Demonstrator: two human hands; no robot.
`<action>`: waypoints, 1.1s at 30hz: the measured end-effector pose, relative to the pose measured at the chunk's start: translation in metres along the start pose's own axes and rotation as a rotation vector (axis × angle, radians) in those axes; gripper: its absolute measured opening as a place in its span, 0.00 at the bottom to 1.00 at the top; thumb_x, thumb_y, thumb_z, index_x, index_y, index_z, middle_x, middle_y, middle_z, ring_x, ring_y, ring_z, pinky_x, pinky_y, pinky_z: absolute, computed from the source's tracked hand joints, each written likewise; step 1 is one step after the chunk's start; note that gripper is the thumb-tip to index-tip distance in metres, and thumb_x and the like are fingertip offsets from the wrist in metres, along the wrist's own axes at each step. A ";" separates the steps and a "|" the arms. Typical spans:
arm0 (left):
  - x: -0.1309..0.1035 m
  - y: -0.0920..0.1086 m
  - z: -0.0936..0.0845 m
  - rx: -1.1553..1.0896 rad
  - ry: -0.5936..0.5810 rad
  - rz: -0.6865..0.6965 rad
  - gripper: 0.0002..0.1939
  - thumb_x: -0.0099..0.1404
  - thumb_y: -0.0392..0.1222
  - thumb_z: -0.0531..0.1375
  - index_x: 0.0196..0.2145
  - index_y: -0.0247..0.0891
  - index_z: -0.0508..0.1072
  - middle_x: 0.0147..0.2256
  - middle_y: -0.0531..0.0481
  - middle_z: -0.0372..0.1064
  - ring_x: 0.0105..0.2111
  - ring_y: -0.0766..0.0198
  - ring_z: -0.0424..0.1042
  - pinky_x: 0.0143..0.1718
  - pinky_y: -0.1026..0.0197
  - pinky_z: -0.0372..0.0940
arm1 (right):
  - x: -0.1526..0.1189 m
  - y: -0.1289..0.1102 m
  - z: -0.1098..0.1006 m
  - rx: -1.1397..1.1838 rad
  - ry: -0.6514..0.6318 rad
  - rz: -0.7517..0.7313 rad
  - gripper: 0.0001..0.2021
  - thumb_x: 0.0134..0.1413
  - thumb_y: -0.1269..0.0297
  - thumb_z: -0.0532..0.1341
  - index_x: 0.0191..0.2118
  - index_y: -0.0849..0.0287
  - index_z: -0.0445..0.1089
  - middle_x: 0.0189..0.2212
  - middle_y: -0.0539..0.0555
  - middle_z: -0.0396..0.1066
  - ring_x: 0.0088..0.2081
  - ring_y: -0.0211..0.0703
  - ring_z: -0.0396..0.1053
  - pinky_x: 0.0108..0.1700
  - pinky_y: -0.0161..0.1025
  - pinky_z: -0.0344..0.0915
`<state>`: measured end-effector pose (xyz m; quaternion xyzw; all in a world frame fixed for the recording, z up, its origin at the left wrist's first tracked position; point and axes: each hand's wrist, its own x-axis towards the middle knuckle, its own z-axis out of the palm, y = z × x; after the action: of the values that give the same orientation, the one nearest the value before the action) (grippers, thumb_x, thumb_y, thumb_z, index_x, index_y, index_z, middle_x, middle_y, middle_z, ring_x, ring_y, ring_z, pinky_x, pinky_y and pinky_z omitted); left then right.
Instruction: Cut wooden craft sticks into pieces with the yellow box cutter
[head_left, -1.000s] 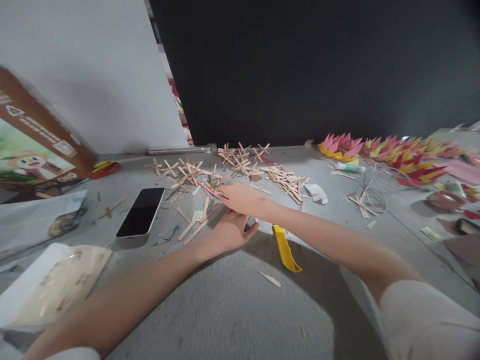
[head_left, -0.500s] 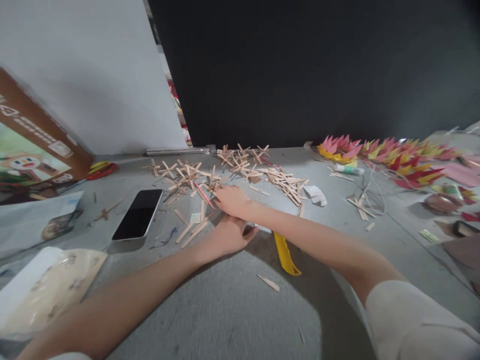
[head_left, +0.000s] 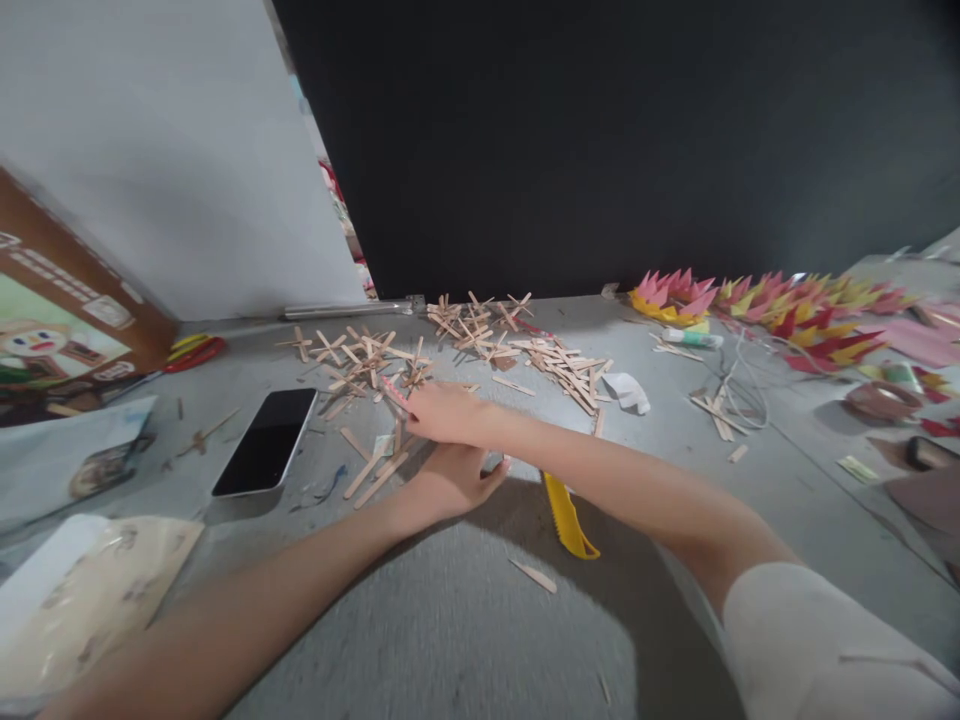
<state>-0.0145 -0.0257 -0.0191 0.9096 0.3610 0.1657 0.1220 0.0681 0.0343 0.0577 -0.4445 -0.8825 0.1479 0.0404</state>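
My right hand [head_left: 444,412] reaches across above my left hand, fingers curled down around the near end of a slim pink stick-like thing [head_left: 394,391]. Its exact kind is too blurred to tell. My left hand [head_left: 448,480] rests low over the grey table, with the thumb pointing right; its other fingers are hidden beneath my right wrist. Just beyond the hands lie wooden craft sticks, some joined in crosses [head_left: 364,358], others loose in a pile [head_left: 566,368]. A few loose sticks [head_left: 375,470] lie left of my hands. Under my right forearm is a yellow saw-edged cutter [head_left: 568,520].
A phone [head_left: 266,442], a plastic packet [head_left: 112,590] and a printed brown box [head_left: 82,300] are to the left. Pink and yellow paper crowns [head_left: 675,298], a glue stick [head_left: 701,340] and a white cable [head_left: 746,385] lie right. A black panel [head_left: 600,150] stands behind.
My right hand has shifted left and slightly nearer, its fingers now over the pink stick-like thing's near end. My left hand stays nearly in place; the whole view has shifted slightly.
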 end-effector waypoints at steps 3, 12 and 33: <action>0.000 0.001 -0.003 -0.008 -0.050 -0.027 0.20 0.74 0.51 0.57 0.55 0.36 0.76 0.51 0.35 0.80 0.54 0.38 0.78 0.60 0.39 0.70 | -0.037 0.010 -0.012 0.076 0.109 0.015 0.14 0.73 0.65 0.56 0.48 0.63 0.79 0.38 0.62 0.81 0.38 0.50 0.77 0.38 0.41 0.69; 0.000 0.007 -0.016 -0.124 -0.021 0.038 0.28 0.75 0.51 0.59 0.68 0.37 0.67 0.70 0.40 0.64 0.73 0.48 0.59 0.74 0.44 0.54 | -0.179 0.095 0.012 0.664 0.704 0.010 0.12 0.71 0.63 0.61 0.56 0.51 0.76 0.41 0.53 0.81 0.39 0.44 0.80 0.44 0.43 0.74; 0.001 0.004 -0.020 -0.117 -0.120 0.055 0.32 0.76 0.59 0.59 0.69 0.39 0.67 0.73 0.43 0.58 0.75 0.52 0.53 0.77 0.45 0.47 | -0.202 0.113 0.047 0.717 1.026 0.433 0.10 0.64 0.54 0.70 0.41 0.53 0.72 0.25 0.46 0.67 0.22 0.37 0.60 0.23 0.36 0.56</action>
<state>-0.0190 -0.0257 0.0010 0.9188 0.3175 0.1349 0.1919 0.2675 -0.0734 -0.0084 -0.5848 -0.5380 0.2068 0.5707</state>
